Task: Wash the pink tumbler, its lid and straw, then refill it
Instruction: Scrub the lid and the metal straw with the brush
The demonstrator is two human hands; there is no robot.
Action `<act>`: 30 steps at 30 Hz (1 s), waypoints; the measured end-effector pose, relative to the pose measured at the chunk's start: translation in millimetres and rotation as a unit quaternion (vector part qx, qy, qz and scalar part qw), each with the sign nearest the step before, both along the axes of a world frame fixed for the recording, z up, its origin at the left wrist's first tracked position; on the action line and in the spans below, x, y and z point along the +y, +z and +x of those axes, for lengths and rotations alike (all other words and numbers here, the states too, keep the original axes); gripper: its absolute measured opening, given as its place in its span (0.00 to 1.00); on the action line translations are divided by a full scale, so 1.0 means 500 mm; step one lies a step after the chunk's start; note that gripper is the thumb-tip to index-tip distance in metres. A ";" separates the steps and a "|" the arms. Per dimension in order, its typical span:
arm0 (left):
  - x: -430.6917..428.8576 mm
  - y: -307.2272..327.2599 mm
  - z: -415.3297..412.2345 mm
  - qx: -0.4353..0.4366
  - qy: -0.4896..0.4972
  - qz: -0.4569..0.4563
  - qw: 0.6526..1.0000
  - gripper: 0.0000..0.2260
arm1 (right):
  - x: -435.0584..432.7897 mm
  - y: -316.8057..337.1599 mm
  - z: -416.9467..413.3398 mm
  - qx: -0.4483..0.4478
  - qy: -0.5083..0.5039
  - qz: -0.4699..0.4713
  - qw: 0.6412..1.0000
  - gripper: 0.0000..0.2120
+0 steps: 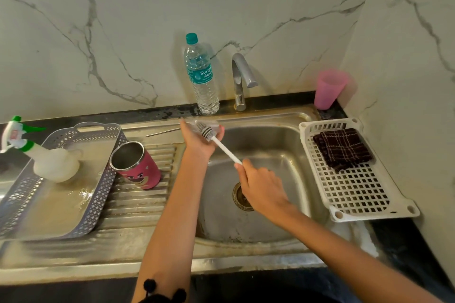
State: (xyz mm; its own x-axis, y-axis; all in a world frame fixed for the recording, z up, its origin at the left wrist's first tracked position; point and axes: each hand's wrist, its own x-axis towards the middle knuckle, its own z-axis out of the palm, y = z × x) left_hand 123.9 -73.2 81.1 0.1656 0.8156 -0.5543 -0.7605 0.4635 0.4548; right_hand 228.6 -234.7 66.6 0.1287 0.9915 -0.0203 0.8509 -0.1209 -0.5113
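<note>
Pink and steel, the tumbler point(136, 165) sits on the ridged board just left of the sink point(283, 145) bowl, with its top open. It touches the edge of a grey tray point(61, 204), and a white spray bottle point(49, 160) stands in that tray. The left hand point(197, 141) is over the back left corner of the sink. Its fingers curl round the clear lid point(214, 125). The right hand point(261, 187) is over the middle of the sink, above the drain, and it pinches the end of a white brush point(221, 146). The bristle end of the brush pokes into the lid. A thin metal straw point(163, 131) lies flat at the back of the board, left of the sink and near the left hand. Behind the sink stand a water bottle point(202, 76) with a green cap and a silver tap point(242, 79). A pink cup point(330, 91) is behind the sink's back right corner. On the right side of the sink sits a white basket point(354, 192) with a dark checked cloth point(342, 147) in it.
</note>
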 end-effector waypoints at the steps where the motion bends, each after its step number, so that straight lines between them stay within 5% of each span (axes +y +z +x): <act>1: -0.002 0.000 0.000 -0.001 -0.018 -0.001 1.000 0.31 | 0.007 0.002 0.006 -0.028 0.006 0.013 1.000 0.19; 9: 0.006 -0.015 -0.041 0.028 -0.081 0.014 0.996 0.25 | 0.000 0.010 0.041 -0.126 0.040 0.044 0.990 0.19; 30: -0.057 -0.030 -0.031 0.115 -0.141 0.164 0.969 0.22 | 0.000 0.036 0.045 -0.013 0.005 0.006 1.000 0.21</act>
